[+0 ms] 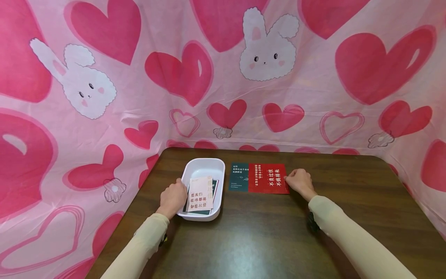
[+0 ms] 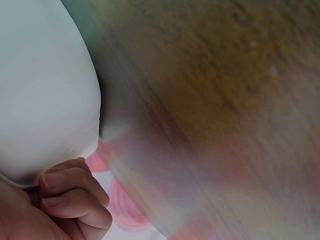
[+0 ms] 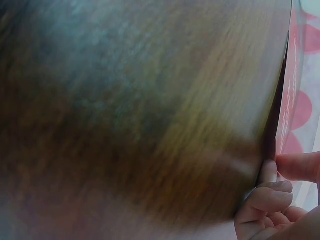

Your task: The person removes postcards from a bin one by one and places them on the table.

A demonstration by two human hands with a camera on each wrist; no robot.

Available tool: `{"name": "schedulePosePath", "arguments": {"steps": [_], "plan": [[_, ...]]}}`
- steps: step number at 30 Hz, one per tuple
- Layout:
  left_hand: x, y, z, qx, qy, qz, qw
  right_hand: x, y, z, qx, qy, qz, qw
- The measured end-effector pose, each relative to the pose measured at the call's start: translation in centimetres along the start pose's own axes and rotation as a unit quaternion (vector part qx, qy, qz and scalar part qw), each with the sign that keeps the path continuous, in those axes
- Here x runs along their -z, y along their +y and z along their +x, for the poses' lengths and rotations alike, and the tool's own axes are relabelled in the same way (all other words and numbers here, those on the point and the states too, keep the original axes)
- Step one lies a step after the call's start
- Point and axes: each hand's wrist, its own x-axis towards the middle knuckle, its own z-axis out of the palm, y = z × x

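Right hand (image 1: pixel 301 183) pinching the red card (image 1: pixel 267 178) by its edge, left hand (image 1: pixel 173 197) gripping the tub (image 1: pixel 202 217) rim; card's probably light and bendy, edge grip's best.

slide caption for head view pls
Left hand grips a white oblong plastic tray of printed cards; right hand pinches a red rectangular card.

2 long pale cream sleeves (image 1: pixel 355 240)
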Motion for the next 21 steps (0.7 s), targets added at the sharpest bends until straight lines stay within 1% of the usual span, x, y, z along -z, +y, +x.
{"name": "schedulePosePath", "arguments": {"steps": [9, 21], "plan": [[0.0, 0.0, -0.1, -0.002, -0.003, -0.004, 1.0, 0.11, -0.11, -0.42, 0.0, 0.001, 0.001, 1.0], [0.07, 0.03, -0.09, 0.003, -0.007, -0.004, 1.0, 0.22, -0.15, -0.47, 0.014, 0.008, 0.002, 1.0]]}}
